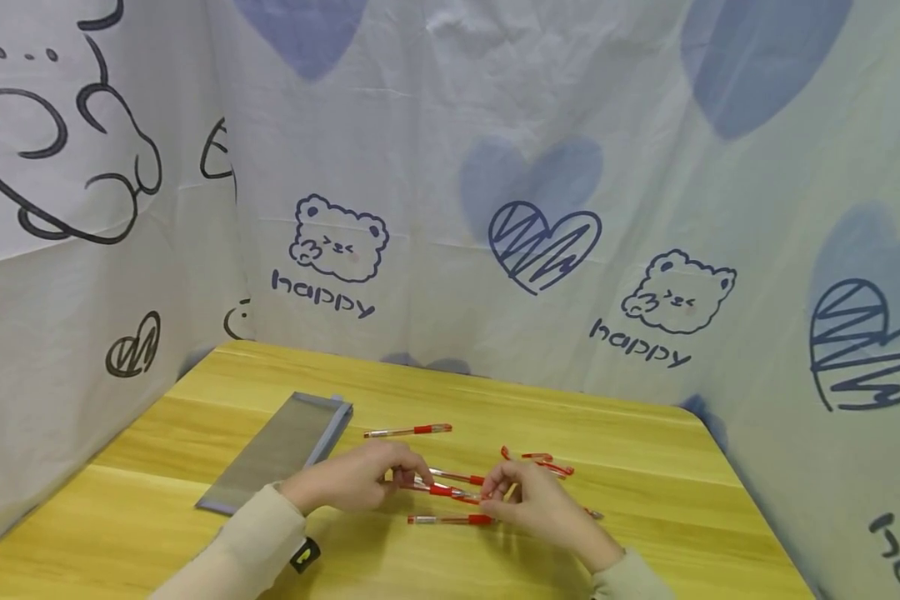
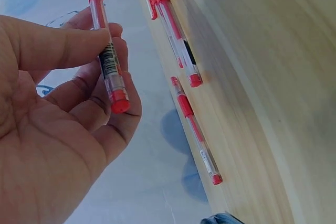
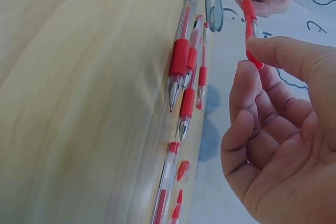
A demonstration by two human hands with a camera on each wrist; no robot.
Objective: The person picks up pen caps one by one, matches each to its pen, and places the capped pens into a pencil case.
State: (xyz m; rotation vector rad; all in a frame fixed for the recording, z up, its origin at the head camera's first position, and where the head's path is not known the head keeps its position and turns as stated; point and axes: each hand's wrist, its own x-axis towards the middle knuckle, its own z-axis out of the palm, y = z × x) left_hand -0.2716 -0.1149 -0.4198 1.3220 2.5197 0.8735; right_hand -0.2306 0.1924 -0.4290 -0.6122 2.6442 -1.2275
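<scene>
My left hand (image 1: pixel 360 477) holds a clear gel pen (image 2: pixel 108 59) with a red grip and red end plug, thumb across its barrel. Between thumb and fingertips my right hand (image 1: pixel 532 504) pinches a red pen cap (image 3: pixel 253 51) at the pen's tip end. Whether the cap is fully seated cannot be made out. Below the held pen, an uncapped red pen (image 1: pixel 452 520) lies on the table; another red pen (image 1: pixel 457 477) lies just behind it. A further red pen (image 1: pixel 408 430) lies farther back, with its cap end unclear.
A grey mesh pouch (image 1: pixel 270 450) with a bluish zip edge lies left of the pens on the yellow wood-grain table (image 1: pixel 217 392). Several loose red caps (image 1: pixel 538 457) and pen parts are scattered behind and beside the right hand. A printed cloth (image 1: pixel 427 292) hangs around the table's back and sides.
</scene>
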